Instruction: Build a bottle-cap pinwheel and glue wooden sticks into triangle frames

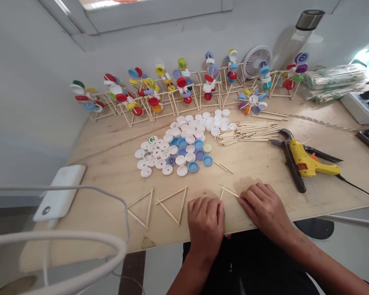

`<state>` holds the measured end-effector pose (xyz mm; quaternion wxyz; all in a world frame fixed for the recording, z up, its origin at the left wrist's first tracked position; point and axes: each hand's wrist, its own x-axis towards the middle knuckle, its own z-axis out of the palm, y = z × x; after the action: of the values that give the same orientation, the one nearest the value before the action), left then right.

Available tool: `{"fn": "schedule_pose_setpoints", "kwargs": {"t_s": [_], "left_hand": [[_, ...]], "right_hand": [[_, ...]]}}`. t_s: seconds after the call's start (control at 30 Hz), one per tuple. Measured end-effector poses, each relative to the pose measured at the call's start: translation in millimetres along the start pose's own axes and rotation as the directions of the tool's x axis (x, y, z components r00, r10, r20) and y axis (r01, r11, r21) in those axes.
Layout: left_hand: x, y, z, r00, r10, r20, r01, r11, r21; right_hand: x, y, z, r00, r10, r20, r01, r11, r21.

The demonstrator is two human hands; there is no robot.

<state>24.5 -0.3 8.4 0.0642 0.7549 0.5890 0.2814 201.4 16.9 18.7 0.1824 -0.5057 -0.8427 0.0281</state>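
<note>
Two thin wooden sticks meet at a corner on the table in front of me. My left hand (206, 217) is closed, its thumb and finger on the lower end of the left wooden stick (222, 193). My right hand (265, 206) pinches the outer end of the right wooden stick (230, 191); the fingertips are partly hidden. To the left of my hands lie two stick triangles, a nearer triangle (182, 206) and a farther-left triangle (149, 209). Two loose short sticks (224, 167) lie just beyond the corner.
White and blue bottle caps (182, 151) cover the middle. Behind them stand several stick frames with coloured cap wheels (181, 82). Stick piles (256, 130), a yellow glue gun (307, 159) and black-handled pliers (290, 159) are at right. A white power bank-like box (61, 190) sits left.
</note>
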Motion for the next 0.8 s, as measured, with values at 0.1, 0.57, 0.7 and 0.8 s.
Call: {"fn": "schedule_pose_setpoints", "kwargs": {"t_s": [0.1, 0.57, 0.7, 0.8], "left_hand": [[0.0, -0.4, 0.4, 1.000, 0.002, -0.002, -0.002, 1.000, -0.006], [0.0, -0.2, 0.0, 1.000, -0.001, 0.004, 0.001, 1.000, 0.002], [1.8, 2.1, -2.4, 0.999, -0.020, 0.045, 0.018, 0.999, 0.033], [4.9, 3.9, -5.1, 0.996, -0.036, 0.083, 0.029, 0.997, 0.076]], "right_hand": [[0.3, -0.8, 0.1, 1.000, 0.004, -0.003, -0.004, 1.000, -0.002], [0.7, -3.5, 0.4, 1.000, -0.015, -0.012, 0.016, 0.999, 0.044], [-0.2, -2.9, -1.6, 1.000, -0.017, 0.002, 0.017, 0.996, 0.087], [-1.8, 2.8, -3.5, 0.999, 0.032, -0.021, -0.029, 0.990, 0.139]]}}
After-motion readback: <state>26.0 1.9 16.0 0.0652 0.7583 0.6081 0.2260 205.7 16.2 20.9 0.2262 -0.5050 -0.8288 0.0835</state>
